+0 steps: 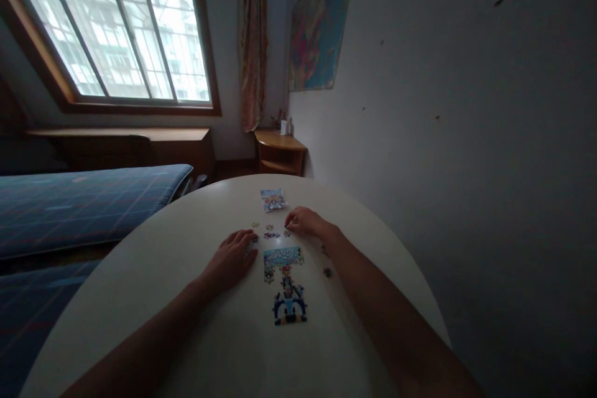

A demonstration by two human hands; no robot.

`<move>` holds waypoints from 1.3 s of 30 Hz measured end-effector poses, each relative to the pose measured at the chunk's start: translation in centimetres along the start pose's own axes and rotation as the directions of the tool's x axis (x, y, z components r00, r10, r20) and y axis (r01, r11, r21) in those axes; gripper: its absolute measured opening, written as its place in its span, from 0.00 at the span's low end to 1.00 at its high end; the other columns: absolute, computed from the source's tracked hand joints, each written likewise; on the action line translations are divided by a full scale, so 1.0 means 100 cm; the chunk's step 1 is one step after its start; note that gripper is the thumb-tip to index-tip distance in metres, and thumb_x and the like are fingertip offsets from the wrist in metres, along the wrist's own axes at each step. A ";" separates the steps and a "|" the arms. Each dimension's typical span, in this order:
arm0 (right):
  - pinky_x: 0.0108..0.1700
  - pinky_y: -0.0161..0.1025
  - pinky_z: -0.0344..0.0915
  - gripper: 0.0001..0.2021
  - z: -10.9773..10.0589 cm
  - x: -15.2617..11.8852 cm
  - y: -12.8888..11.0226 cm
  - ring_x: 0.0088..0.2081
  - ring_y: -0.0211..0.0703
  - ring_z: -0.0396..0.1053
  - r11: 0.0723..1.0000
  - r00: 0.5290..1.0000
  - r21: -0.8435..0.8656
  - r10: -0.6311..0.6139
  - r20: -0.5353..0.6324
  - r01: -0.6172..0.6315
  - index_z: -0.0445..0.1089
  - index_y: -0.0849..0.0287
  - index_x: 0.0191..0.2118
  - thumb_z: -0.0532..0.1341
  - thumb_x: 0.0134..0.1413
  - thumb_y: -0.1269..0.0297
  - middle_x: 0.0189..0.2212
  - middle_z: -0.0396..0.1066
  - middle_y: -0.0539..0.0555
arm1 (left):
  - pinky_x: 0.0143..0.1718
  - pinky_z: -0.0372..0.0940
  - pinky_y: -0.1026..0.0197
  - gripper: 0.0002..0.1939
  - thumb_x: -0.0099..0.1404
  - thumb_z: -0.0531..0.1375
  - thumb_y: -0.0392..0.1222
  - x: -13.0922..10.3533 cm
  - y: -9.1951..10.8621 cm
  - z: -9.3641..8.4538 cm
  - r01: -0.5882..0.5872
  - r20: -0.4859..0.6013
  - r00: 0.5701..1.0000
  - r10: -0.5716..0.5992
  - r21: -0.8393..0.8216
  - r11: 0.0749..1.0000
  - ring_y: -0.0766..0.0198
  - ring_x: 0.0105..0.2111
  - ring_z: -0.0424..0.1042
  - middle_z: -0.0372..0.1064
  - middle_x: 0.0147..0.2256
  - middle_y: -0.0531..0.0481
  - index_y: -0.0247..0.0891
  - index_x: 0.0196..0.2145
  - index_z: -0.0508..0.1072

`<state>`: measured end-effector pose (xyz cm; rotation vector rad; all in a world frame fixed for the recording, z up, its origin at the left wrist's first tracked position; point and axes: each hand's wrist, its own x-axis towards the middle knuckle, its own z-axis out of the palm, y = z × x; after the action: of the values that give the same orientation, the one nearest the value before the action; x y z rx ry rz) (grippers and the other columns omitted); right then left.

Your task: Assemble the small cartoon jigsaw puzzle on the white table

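Observation:
A partly joined jigsaw puzzle [290,310] lies on the white round table [224,336], with a lettered strip at its far end and a blue dog-like face at its near end. Several loose pieces [272,236] are beyond it. My left hand [233,258] rests palm down to the left of the puzzle, fingers spread, fingertips beside a loose piece. At the right of the loose pieces, my right hand [303,222] has its thumb and fingertips pinched together at a small dark piece, hard to make out.
A picture sheet or packet [273,199] lies toward the table's far edge. Another loose piece [328,273] is beside my right forearm. Left of the table is a bed [93,205]; a corner shelf [280,140] stands behind, and a wall runs along the right.

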<state>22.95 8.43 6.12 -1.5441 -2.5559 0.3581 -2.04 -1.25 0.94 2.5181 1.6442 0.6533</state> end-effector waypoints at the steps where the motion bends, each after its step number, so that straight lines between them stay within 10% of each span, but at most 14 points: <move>1: 0.45 0.35 0.64 0.10 -0.001 0.002 0.001 0.45 0.44 0.71 1.000 1.000 0.007 -0.013 0.024 0.013 0.78 0.56 0.41 0.65 0.53 0.62 0.46 0.74 0.57 | 0.61 0.57 0.46 0.18 0.69 0.51 0.44 0.000 0.001 -0.001 0.003 -0.002 1.000 -0.003 -0.001 1.000 0.51 0.59 0.60 0.64 0.58 0.43 0.38 0.54 0.67; 10: 0.33 0.32 0.61 0.07 -0.006 0.009 0.006 0.35 0.40 0.72 0.995 0.983 0.078 -0.074 0.165 0.062 0.77 0.59 0.38 0.65 0.52 0.65 0.36 0.77 0.55 | 0.62 0.56 0.46 0.18 0.68 0.52 0.43 -0.002 0.007 -0.003 0.037 0.021 0.999 -0.036 -0.021 0.999 0.52 0.60 0.60 0.65 0.58 0.44 0.39 0.54 0.67; 19: 0.35 0.33 0.61 0.09 0.000 0.000 0.012 0.32 0.37 0.70 0.974 0.987 0.179 -0.148 0.058 0.136 0.76 0.61 0.41 0.62 0.53 0.71 0.34 0.76 0.54 | 0.59 0.60 0.47 0.18 0.66 0.53 0.42 0.000 0.011 -0.006 0.050 -0.003 0.999 -0.050 -0.009 0.999 0.52 0.57 0.63 0.67 0.55 0.43 0.39 0.53 0.67; 39: 0.57 0.41 0.59 0.16 0.014 -0.033 -0.007 0.53 0.47 0.67 0.987 0.985 -0.020 -0.163 -0.047 0.162 0.74 0.55 0.52 0.59 0.60 0.63 0.52 0.71 0.59 | 0.47 0.66 0.48 0.14 0.67 0.54 0.46 -0.009 0.015 -0.034 0.126 0.069 0.988 -0.136 0.134 0.983 0.49 0.50 0.68 0.70 0.49 0.41 0.40 0.46 0.71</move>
<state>23.56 5.04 5.02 -1.3197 -2.6296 0.2775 -2.36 -3.24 4.22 2.4573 1.8613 0.4444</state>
